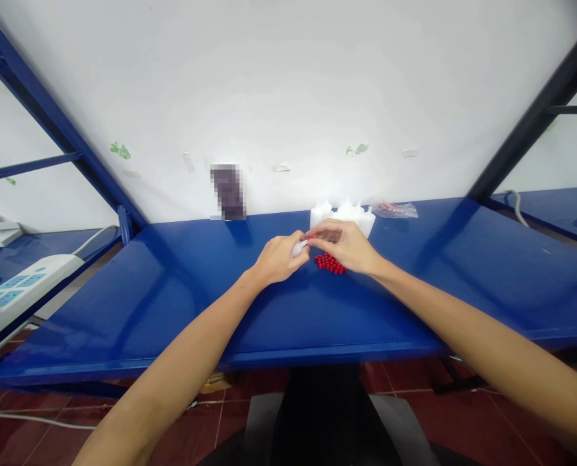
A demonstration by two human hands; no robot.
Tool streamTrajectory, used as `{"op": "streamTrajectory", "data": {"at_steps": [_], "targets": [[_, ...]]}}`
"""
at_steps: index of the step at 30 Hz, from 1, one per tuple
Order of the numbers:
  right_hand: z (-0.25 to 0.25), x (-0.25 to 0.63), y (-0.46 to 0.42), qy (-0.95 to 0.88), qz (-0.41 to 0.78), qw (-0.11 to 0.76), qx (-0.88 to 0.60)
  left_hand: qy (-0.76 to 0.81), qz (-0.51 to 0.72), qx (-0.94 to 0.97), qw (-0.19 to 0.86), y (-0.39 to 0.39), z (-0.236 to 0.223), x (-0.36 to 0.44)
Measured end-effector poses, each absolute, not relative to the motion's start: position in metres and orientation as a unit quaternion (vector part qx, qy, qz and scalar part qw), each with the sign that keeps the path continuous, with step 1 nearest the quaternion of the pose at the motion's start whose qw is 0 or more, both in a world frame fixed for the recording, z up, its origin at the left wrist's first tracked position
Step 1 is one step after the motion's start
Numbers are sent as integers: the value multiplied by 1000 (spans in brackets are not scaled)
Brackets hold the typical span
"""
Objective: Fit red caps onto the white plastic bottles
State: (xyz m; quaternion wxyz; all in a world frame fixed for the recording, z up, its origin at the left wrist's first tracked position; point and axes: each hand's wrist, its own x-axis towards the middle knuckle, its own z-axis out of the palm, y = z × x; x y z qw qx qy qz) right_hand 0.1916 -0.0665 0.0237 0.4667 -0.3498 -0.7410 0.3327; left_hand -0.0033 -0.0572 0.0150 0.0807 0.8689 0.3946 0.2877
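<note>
My left hand [282, 257] is closed around a small white squeeze bottle [298, 248], its narrow nozzle pointing right. The bottle's body is mostly hidden by the fingers. At the nozzle's tip, my right hand [345, 243] pinches a small red cap [310, 237]; whether the cap sits on the nozzle I cannot tell. Under the right hand lies a pile of small red caps [328, 262] on the blue table [288, 317]. Just behind that hand stand several white squeeze bottles [366, 222], upright with nozzles up, partly covered by it.
A clear plastic bag [401, 210] with red pieces lies behind the bottles, near the wall. At the back, a pixelated dark rectangle [229, 191] stands against the wall. A white power strip [24, 288] is at the far left. Blue metal posts [70, 123] frame the table.
</note>
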Motion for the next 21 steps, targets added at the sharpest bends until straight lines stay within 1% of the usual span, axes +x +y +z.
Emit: {"op": "streamTrajectory", "data": {"at_steps": [3,6,8,11,15,21], "targets": [[26,193,-69,-756,324,439,-361,420,289,858,63,-60,19,-4],[31,192,-74,-797,243,416,-364,429,285,855,61,-61,23,-5],[34,191,-77,-814,201,408,-362,429,287,852,85,-62,24,-4],[34,188,-81,-822,198,397,-357,434,295,842,123,-63,27,-1],[30,185,-84,-830,215,383,-345,400,322,847,135,-66,31,3],[29,188,-78,-858,167,356,-330,388,333,847,148,-63,28,5]]}}
